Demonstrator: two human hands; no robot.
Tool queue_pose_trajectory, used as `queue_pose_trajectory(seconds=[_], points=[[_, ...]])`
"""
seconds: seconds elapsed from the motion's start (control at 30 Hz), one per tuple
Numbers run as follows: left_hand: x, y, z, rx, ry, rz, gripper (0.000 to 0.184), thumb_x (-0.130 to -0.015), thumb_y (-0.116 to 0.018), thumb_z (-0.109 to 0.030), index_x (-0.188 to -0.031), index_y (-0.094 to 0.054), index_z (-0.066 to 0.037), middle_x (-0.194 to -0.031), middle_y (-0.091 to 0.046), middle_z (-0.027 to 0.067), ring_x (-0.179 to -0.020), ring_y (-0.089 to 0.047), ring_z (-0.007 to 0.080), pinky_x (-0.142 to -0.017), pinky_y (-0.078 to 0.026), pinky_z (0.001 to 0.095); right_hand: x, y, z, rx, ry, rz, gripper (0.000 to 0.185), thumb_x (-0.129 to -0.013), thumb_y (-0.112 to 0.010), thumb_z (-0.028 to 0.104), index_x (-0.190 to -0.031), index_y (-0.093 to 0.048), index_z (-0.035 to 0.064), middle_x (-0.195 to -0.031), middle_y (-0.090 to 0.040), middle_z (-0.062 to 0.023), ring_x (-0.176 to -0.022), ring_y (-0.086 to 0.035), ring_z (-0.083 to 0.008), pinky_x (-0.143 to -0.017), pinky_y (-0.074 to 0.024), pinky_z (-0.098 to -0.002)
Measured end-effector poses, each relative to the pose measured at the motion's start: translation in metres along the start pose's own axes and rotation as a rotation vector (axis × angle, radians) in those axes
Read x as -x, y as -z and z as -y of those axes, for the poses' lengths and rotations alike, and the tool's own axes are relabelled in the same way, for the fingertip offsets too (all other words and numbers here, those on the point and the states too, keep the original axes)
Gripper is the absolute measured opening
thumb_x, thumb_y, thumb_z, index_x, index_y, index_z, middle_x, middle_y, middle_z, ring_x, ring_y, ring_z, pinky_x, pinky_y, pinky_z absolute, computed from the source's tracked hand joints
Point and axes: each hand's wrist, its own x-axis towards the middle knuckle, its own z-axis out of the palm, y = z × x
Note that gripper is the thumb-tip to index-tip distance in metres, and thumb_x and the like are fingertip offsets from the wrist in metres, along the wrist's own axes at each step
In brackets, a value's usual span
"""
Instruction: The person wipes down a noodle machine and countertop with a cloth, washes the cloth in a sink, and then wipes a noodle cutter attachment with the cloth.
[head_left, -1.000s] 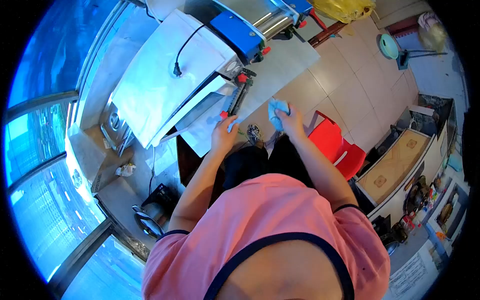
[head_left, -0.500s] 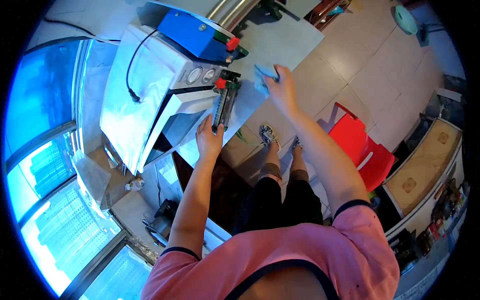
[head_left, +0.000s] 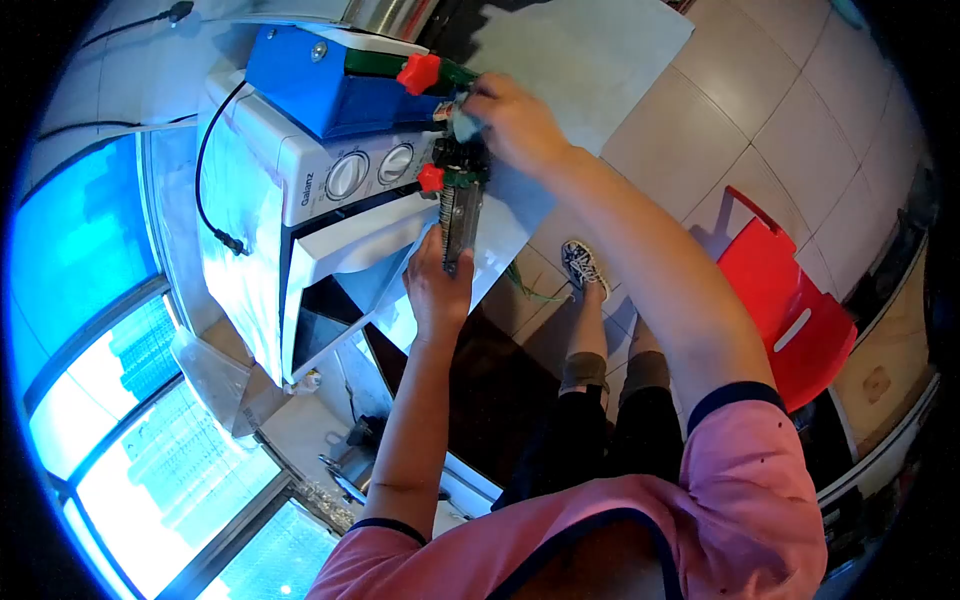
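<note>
My left hand (head_left: 440, 290) is closed round the near end of a long dark metal part with comb-like teeth (head_left: 460, 215), which looks like a noodle-machine cutter. A small red knob (head_left: 430, 178) and green fittings sit at its far end. My right hand (head_left: 518, 125) pinches a light blue cloth (head_left: 465, 125) against that far end, its fingertips partly hidden. Just beyond stands a blue-sided machine (head_left: 335, 90) with a larger red knob (head_left: 418, 74) on a green bracket.
A white Galanz oven (head_left: 290, 175) with dials stands left of my hands, its door hanging open. A black cord (head_left: 203, 190) drapes over it. The pale tabletop (head_left: 580, 70) ends on the right above a tiled floor. A red plastic chair (head_left: 790, 310) stands at the right.
My right hand has moved left and forward with the cloth, from above the table edge onto the metal part. My left hand still holds the part. The view has shifted closer to the machine.
</note>
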Motion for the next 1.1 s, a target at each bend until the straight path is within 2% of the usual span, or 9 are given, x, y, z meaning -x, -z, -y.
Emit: queue_pose_trajectory(seconds=[0.27,0.33,0.47,0.53,0.7,0.8,1.0,1.07,1.1], points=[[-0.019,0.000,-0.005,0.124,0.196,0.206,0.061,-0.082,-0.066,-0.034,-0.129,-0.049,0.001,-0.119,-0.059,0.0229,-0.111,-0.055,0.0384,-0.099,-0.037,0.0469,0.016,0.015,-0.028,0.404,-0.211,-0.152,0.030,-0.072,-0.063,0.018,-0.101,-0.067,0.0108,-0.113,-0.057,-0.0110,-0.107,-0.052,-0.0312,-0.089,-0.0438,-0.0445],[-0.022,-0.001,-0.004,0.091,0.214,0.251,0.063,-0.081,-0.067,-0.035,-0.130,-0.047,0.000,-0.117,-0.060,0.0228,-0.110,-0.055,0.0390,-0.097,-0.038,0.0478,0.039,0.007,-0.019,0.393,0.058,0.086,0.024,-0.074,-0.062,0.022,-0.093,-0.069,0.0101,-0.112,-0.058,-0.0106,-0.106,-0.052,-0.0304,-0.091,-0.0412,-0.0458],[-0.032,0.004,0.000,0.003,0.229,0.368,0.066,-0.080,-0.069,-0.035,-0.131,-0.046,-0.001,-0.116,-0.060,0.0232,-0.107,-0.057,0.0406,-0.096,-0.040,0.0482,0.061,0.014,-0.006,0.150,0.115,0.349,0.020,-0.074,-0.064,0.017,-0.090,-0.071,0.0089,-0.111,-0.059,-0.0115,-0.105,-0.053,-0.0307,-0.092,-0.0419,-0.0451],[-0.032,0.003,0.004,-0.088,0.162,0.334,0.065,-0.078,-0.070,-0.035,-0.130,-0.048,-0.002,-0.115,-0.061,0.0232,-0.104,-0.058,0.0417,-0.093,-0.042,0.0473,0.049,0.019,0.000,-0.166,-0.189,-0.027,0.024,-0.072,-0.064,0.010,-0.095,-0.070,0.0073,-0.107,-0.060,-0.0120,-0.101,-0.054,-0.0320,-0.092,-0.0430,-0.0442],[-0.031,0.001,0.003,-0.141,0.159,0.303,0.063,-0.077,-0.071,-0.034,-0.127,-0.052,0.000,-0.111,-0.062,0.0241,-0.102,-0.059,0.0423,-0.091,-0.045,0.0469,-0.042,0.012,0.001,-0.170,0.014,-0.432,0.027,-0.072,-0.066,0.009,-0.099,-0.070,0.0065,-0.105,-0.061,-0.0124,-0.097,-0.056,-0.0313,-0.090,-0.0446,-0.0424],[-0.033,0.002,0.001,-0.154,0.151,0.292,0.064,-0.077,-0.072,-0.034,-0.127,-0.053,0.001,-0.110,-0.063,0.0248,-0.102,-0.059,0.0426,-0.091,-0.045,0.0471,-0.056,0.012,0.004,0.065,-0.032,0.034,0.034,-0.070,-0.068,0.013,-0.103,-0.067,0.0049,-0.117,-0.060,-0.0134,-0.106,-0.055,-0.0313,-0.091,-0.0450,-0.0409],[-0.031,-0.001,0.010,-0.165,0.139,0.305,0.069,-0.076,-0.072,-0.035,-0.131,-0.049,0.000,-0.120,-0.058,0.0257,-0.115,-0.052,0.0428,-0.099,-0.038,0.0482,-0.019,0.068,-0.018,0.202,-0.029,0.325,0.036,-0.069,-0.066,0.009,-0.104,-0.066,0.0050,-0.115,-0.058,-0.0127,-0.107,-0.054,-0.0313,-0.091,-0.0459,-0.0406],[-0.033,-0.002,0.010,-0.091,0.168,0.318,0.068,-0.076,-0.072,-0.035,-0.130,-0.049,0.000,-0.120,-0.058,0.0260,-0.115,-0.051,0.0429,-0.100,-0.038,0.0480,-0.030,0.083,-0.042,0.260,-0.052,-0.125,0.037,-0.066,-0.065,0.008,-0.102,-0.065,0.0036,-0.114,-0.058,-0.0127,-0.109,-0.054,-0.0307,-0.091,-0.0457,-0.0411],[-0.033,-0.003,0.011,-0.033,0.192,0.340,0.068,-0.076,-0.072,-0.034,-0.130,-0.050,0.000,-0.120,-0.058,0.0264,-0.116,-0.051,0.0430,-0.101,-0.037,0.0477,-0.048,0.088,-0.053,0.265,-0.038,-0.116,0.037,-0.066,-0.065,0.008,-0.102,-0.065,0.0036,-0.114,-0.058,-0.0127,-0.109,-0.054,-0.0307,-0.091,-0.0457,-0.0411]])
